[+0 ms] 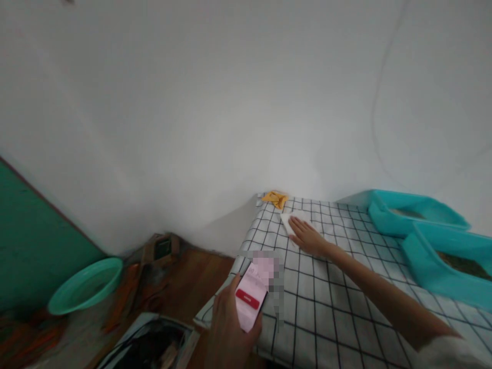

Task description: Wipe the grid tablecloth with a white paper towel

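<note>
My left hand (227, 328) holds a phone (251, 297) with a lit pink screen and a red button, above the near-left corner of a table covered in a white cloth with a black grid (326, 302). My right hand (305, 237) reaches across the table and rests flat, fingers spread, on a white folded cloth or paper (294, 219) near the far edge. An orange folded piece (275, 199) lies just beyond it by the wall.
Two turquoise trays (417, 212) with dark contents stand at the table's right. A green basin (86, 289) sits on the floor at left, with a brown bag (159, 251) and a dark framed object (149, 343) nearby. A white wall is behind.
</note>
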A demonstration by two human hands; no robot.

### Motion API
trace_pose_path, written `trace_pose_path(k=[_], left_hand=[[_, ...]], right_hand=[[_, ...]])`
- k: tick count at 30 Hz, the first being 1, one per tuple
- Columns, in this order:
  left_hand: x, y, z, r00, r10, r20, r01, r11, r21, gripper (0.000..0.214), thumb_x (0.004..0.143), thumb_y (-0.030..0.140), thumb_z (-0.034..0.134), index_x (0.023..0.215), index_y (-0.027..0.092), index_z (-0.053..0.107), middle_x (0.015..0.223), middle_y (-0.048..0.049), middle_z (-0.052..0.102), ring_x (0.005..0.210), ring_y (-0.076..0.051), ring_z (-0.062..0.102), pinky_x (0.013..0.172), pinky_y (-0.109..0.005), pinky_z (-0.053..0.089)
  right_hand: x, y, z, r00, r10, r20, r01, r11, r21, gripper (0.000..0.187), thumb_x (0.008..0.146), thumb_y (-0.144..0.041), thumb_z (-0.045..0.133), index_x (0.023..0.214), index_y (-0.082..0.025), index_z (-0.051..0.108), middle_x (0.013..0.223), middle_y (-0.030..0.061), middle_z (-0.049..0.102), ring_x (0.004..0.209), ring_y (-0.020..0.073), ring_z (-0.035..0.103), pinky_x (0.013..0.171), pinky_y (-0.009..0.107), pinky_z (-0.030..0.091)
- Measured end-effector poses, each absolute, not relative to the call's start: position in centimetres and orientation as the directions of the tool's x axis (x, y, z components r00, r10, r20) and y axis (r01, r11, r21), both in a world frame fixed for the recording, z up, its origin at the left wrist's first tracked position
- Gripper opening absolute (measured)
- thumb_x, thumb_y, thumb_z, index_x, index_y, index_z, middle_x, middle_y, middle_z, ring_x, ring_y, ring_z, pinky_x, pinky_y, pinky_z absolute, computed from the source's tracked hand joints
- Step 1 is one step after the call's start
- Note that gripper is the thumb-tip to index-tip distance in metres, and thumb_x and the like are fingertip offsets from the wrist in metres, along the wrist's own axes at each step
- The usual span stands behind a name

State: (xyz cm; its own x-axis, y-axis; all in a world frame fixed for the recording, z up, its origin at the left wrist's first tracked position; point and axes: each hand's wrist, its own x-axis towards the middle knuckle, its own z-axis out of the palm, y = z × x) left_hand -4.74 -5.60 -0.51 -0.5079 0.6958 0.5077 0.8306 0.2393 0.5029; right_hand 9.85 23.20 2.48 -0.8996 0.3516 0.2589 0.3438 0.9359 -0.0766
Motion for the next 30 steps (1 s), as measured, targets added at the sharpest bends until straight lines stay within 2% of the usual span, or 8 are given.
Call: trace_pose_path(k=[2, 7, 12, 18, 21, 24, 27, 30], left_hand=[[-4.2, -5.6, 0.2, -0.567, 0.672, 0.476, 0.78, 0.253, 0.573, 0.075, 0.075, 0.029, 0.058, 0.145, 0.014, 0.034, 0.128, -0.0158, 0.058, 0.114, -0.031, 0.058, 0.097, -0.051, 0.049], [-4.0, -6.4, 1.4, -0.662, 0.63, 0.407, 0.672, 0.258, 0.694, 0.079, 0.077, 0.033, 0.058, 0.148, 0.019, 0.029, 0.129, -0.0139, 0.059, 0.114, -0.03, 0.06, 0.096, -0.051, 0.05], [-5.3, -8.4, 2.5, -0.771, 0.552, 0.318, 0.536, 0.292, 0.792, 0.088, 0.072, 0.046, 0.066, 0.149, 0.025, 0.028, 0.13, -0.0114, 0.059, 0.117, -0.031, 0.059, 0.096, -0.052, 0.051], [-5.9, -10.7, 5.0, -0.772, 0.462, 0.437, 0.618, 0.384, 0.686, 0.078, 0.071, 0.052, 0.065, 0.138, 0.019, 0.043, 0.135, -0.0149, 0.056, 0.121, -0.035, 0.057, 0.097, -0.055, 0.052], [-5.6, -10.7, 5.7, -0.768, 0.455, 0.45, 0.627, 0.39, 0.675, 0.077, 0.071, 0.055, 0.064, 0.136, 0.018, 0.045, 0.136, -0.0156, 0.056, 0.12, -0.035, 0.058, 0.097, -0.055, 0.052], [-5.1, -9.4, 5.6, -0.759, 0.504, 0.412, 0.616, 0.351, 0.705, 0.077, 0.07, 0.054, 0.066, 0.135, 0.018, 0.046, 0.135, -0.0151, 0.057, 0.12, -0.033, 0.059, 0.099, -0.053, 0.052], [-4.2, -7.2, 4.9, -0.721, 0.614, 0.32, 0.57, 0.264, 0.778, 0.085, 0.071, 0.053, 0.068, 0.143, 0.021, 0.036, 0.133, -0.0137, 0.059, 0.119, -0.03, 0.06, 0.099, -0.05, 0.052], [-3.3, -4.8, 4.0, -0.687, 0.67, 0.282, 0.537, 0.207, 0.818, 0.086, 0.071, 0.052, 0.068, 0.145, 0.024, 0.033, 0.133, -0.0123, 0.059, 0.119, -0.03, 0.06, 0.1, -0.051, 0.05]], right_hand=[[11.9, 21.0, 1.7, -0.915, 0.346, 0.205, 0.333, 0.938, -0.095, 0.06, 0.105, -0.046, 0.025, 0.16, -0.024, 0.015, 0.165, 0.0071, 0.022, 0.15, 0.0253, 0.022, 0.121, 0.047, 0.027], [18.2, 15.3, 1.5, -0.962, 0.246, 0.119, 0.224, 0.959, -0.177, 0.064, 0.106, -0.044, 0.03, 0.16, -0.026, 0.0, 0.166, 0.0024, 0.011, 0.152, 0.0199, 0.011, 0.124, 0.042, 0.02], [13.8, 17.4, 3.4, -0.976, 0.21, 0.058, 0.193, 0.958, -0.213, 0.065, 0.105, -0.048, 0.032, 0.159, -0.018, 0.015, 0.165, 0.0088, 0.016, 0.151, 0.0226, 0.017, 0.123, 0.044, 0.021], [4.5, 16.1, 4.6, -0.991, 0.1, 0.091, 0.075, 0.967, -0.244, 0.062, 0.106, -0.045, 0.023, 0.154, -0.007, 0.029, 0.162, 0.0118, 0.028, 0.149, 0.0251, 0.022, 0.12, 0.039, 0.022], [4.8, 11.3, 4.7, -0.994, -0.031, 0.106, -0.059, 0.961, -0.271, 0.072, 0.102, -0.052, 0.04, 0.153, -0.003, 0.03, 0.161, 0.0169, 0.027, 0.15, 0.0236, 0.019, 0.122, 0.037, 0.016], [8.0, 7.4, 4.6, -0.979, -0.153, 0.135, -0.191, 0.919, -0.345, 0.072, 0.102, -0.05, 0.042, 0.156, -0.006, 0.025, 0.163, 0.0156, 0.022, 0.152, 0.0197, 0.012, 0.124, 0.039, 0.011], [12.5, 7.1, 4.5, -0.99, -0.084, 0.117, -0.124, 0.908, -0.401, 0.071, 0.103, -0.05, 0.039, 0.159, -0.013, 0.016, 0.164, 0.0118, 0.02, 0.152, 0.018, 0.01, 0.125, 0.04, 0.013], [18.3, 9.8, 3.5, -0.987, 0.146, 0.072, 0.11, 0.926, -0.362, 0.07, 0.103, -0.049, 0.037, 0.16, -0.023, 0.007, 0.165, 0.008, 0.015, 0.152, 0.02, 0.013, 0.124, 0.043, 0.018]])
